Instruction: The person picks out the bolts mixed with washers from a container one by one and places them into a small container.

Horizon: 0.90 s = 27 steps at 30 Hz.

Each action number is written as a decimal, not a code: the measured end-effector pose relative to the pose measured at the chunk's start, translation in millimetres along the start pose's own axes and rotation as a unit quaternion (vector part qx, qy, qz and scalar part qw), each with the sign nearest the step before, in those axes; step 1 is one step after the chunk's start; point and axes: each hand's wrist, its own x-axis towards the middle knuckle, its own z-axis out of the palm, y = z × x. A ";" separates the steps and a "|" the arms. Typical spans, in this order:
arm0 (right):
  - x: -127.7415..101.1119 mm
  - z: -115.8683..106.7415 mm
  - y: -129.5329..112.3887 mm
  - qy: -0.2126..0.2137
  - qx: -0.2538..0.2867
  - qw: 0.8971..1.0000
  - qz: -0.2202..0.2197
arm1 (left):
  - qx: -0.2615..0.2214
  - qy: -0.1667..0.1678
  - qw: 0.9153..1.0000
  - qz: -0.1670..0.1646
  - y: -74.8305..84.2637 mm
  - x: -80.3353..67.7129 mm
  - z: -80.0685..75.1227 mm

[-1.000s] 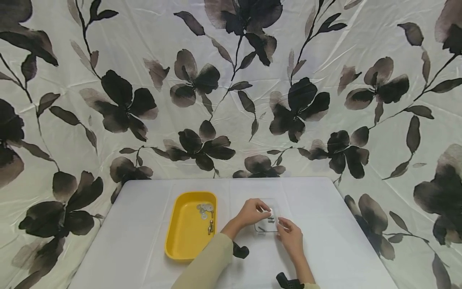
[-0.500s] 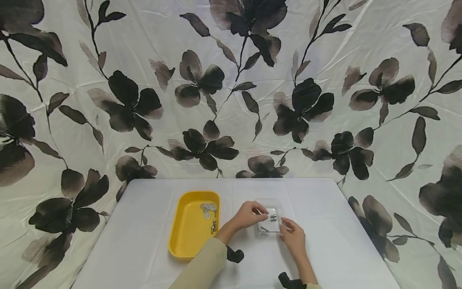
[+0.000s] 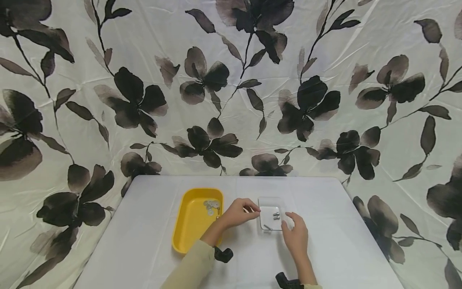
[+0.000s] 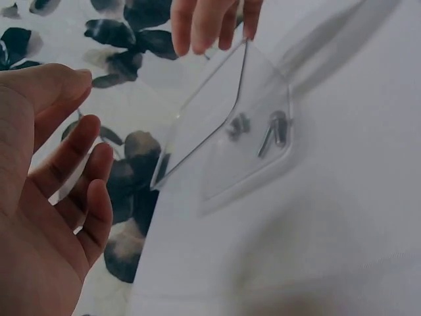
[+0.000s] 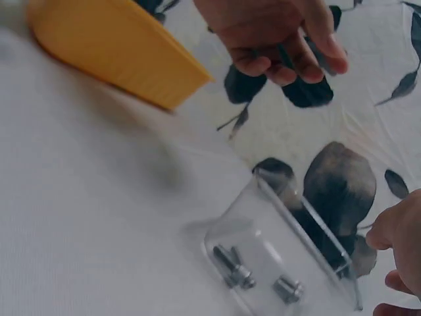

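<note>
A clear plastic container [image 3: 270,200] stands on the white table, with small metal bolts [image 5: 233,266] and a short metal piece [image 5: 288,288] inside. My left hand [image 3: 240,212] hovers just left of the container, fingers loosely bent and nothing between them. In the left wrist view that hand [image 4: 52,158] is apart from the container. To the container's right is my right hand [image 3: 296,237], thumb and fingers spread and holding nothing. A small gap separates it from the container wall in the right wrist view.
A yellow tray [image 3: 177,237] stands left of the container, with several round washers [image 3: 211,204] at its far right. My left forearm covers its lower right part. Behind the table hangs a floral cloth [image 3: 231,88].
My left hand has drawn back leftward from over the container. My right hand has come off the container's right side, and its fingers have spread. The head view has shifted slightly.
</note>
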 end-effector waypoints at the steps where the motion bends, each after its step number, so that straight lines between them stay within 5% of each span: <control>1: -0.2 -0.2 -4.1 0.006 0.001 1.000 -0.010 | 0.003 -0.001 1.000 -0.001 -0.2 -1.8 -3.5; 15: -4.5 12.7 -61.0 -0.001 0.078 0.992 -0.103 | 0.003 0.020 0.999 -0.049 -25.4 -26.0 -49.1; 27: -24.9 45.8 -90.1 -0.086 0.122 0.985 -0.087 | 0.004 0.044 0.995 -0.085 -52.9 -46.6 -85.0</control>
